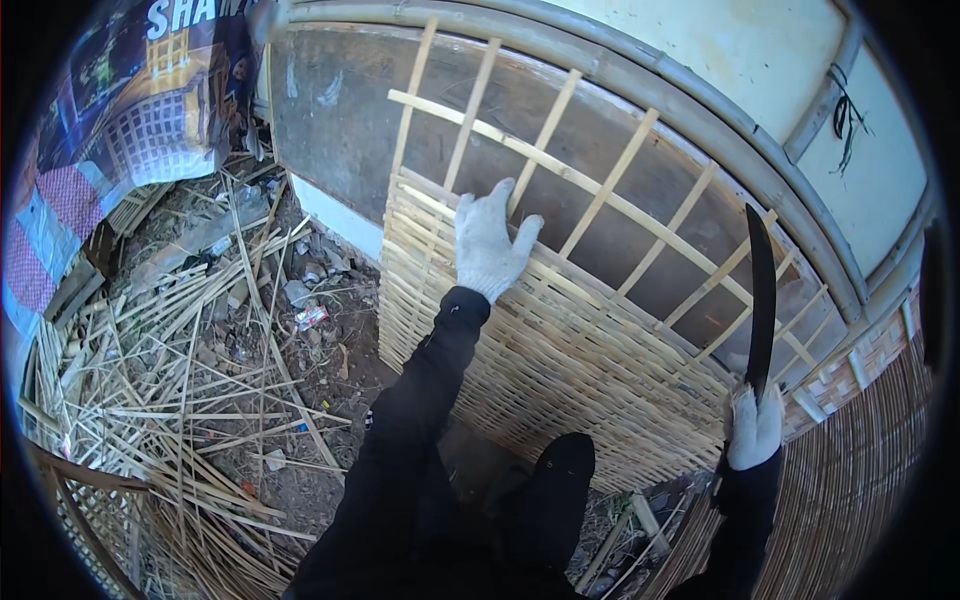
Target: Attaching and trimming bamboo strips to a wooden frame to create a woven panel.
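A woven bamboo panel (560, 350) stands in front of me, leaning toward a brown board. Upright slats stick out above its woven part, with a single bamboo strip (560, 168) running across them. My left hand (492, 240), in a white knitted glove, rests on the top edge of the weave with its thumb and fingers apart. At the right, my right hand (752, 425), also gloved, is closed round the handle of a machete (762, 295). Its long dark blade points upward in front of the panel's right end. The handle is mostly hidden by the glove.
Loose bamboo strips (180, 400) and litter cover the ground at left. A printed banner (130, 110) hangs at the upper left. Behind the panel stands the brown board (340, 100), below curved bamboo poles (640, 75). A bundle of thin brown sticks (850, 480) lies at lower right.
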Available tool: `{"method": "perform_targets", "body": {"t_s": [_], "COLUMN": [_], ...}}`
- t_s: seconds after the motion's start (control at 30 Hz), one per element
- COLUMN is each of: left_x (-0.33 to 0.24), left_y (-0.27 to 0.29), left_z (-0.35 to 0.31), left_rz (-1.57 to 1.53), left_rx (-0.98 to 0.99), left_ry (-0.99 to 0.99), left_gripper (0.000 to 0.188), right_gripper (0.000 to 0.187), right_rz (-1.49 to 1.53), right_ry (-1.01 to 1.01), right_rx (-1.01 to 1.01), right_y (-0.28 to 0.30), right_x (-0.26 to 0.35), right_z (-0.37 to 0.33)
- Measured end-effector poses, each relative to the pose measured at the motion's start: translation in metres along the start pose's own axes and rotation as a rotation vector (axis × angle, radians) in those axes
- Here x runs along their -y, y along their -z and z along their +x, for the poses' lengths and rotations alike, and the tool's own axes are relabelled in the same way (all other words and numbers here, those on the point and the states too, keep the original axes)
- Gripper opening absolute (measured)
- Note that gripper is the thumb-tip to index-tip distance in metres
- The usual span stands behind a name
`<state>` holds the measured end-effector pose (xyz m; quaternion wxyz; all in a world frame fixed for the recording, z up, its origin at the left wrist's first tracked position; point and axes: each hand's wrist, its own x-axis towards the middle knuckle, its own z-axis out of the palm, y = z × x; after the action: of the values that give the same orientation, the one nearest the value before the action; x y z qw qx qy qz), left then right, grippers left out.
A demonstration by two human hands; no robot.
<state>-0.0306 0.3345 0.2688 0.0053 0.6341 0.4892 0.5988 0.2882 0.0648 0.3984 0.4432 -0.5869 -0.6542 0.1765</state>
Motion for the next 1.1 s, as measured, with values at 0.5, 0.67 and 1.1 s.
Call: {"method": "perform_targets", "body": {"t_s": [0.5, 0.67, 1.1], "left_x": [0.041, 0.042, 0.052], "left_y": [-0.015, -0.019, -0.023], "left_z": [0.001, 0.000, 0.001], "left_rz": [0.053, 0.006, -0.093], "left_rx": [-0.003, -0.041, -0.142], "left_ry": [-0.114, -0.064, -0.154], "left_gripper": [0.021, 0.021, 0.020], "right_gripper": [0.014, 0.067, 0.045], "right_rz": [-1.050, -1.689, -1.924], "right_ry": [1.106, 0.959, 1.034], "right_rx": [0.394, 0.355, 0.365], "right_y": [-0.244, -0.361, -0.413], "right_x": [0.320, 0.355, 0.344], "right_z": [0.340, 0.357, 0.391]}}
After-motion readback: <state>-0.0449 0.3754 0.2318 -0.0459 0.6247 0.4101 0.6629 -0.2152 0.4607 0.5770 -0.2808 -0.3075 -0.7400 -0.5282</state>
